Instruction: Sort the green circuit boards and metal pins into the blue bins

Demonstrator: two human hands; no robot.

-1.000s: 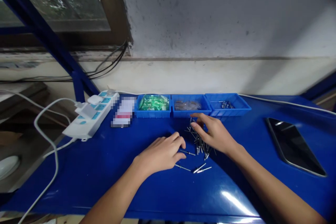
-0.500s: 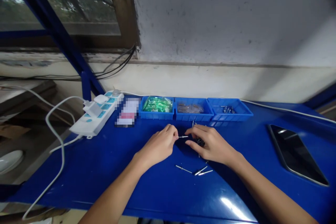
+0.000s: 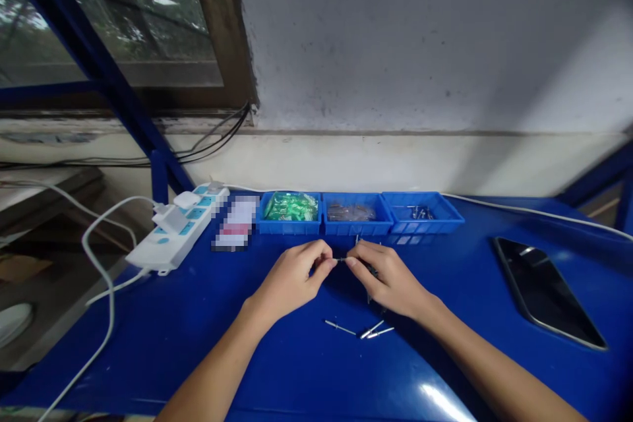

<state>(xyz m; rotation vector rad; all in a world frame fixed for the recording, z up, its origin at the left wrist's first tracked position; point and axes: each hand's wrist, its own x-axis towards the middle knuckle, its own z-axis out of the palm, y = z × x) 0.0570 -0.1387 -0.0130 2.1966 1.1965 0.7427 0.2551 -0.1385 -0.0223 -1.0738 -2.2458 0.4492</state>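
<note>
My left hand [image 3: 301, 271] pinches one end of a thin metal blind rivet [image 3: 341, 260] between thumb and forefinger. At its other end, the fingertips of my right hand [image 3: 386, 277] are closed on the same rivet, so only a short middle stretch shows. Under and behind my right hand lies a pile of rivets [image 3: 374, 271], mostly hidden by the fingers. Nearer to me, a single rivet [image 3: 340, 327] lies on the blue table [image 3: 277, 369], and a small group of rivets [image 3: 376, 330] rests just right of it.
Along the wall stand three blue bins: one with green packets [image 3: 291, 206], one with brownish-grey pieces in clear plastic [image 3: 351, 212], one with small metal parts [image 3: 420, 212]. A power strip [image 3: 173, 237] with a white cable lies left, a black phone [image 3: 546, 290] right.
My right hand's fingers, apart before, have closed on the free end of the rivet. The left hand keeps its pinch. The camera view has shifted slightly.
</note>
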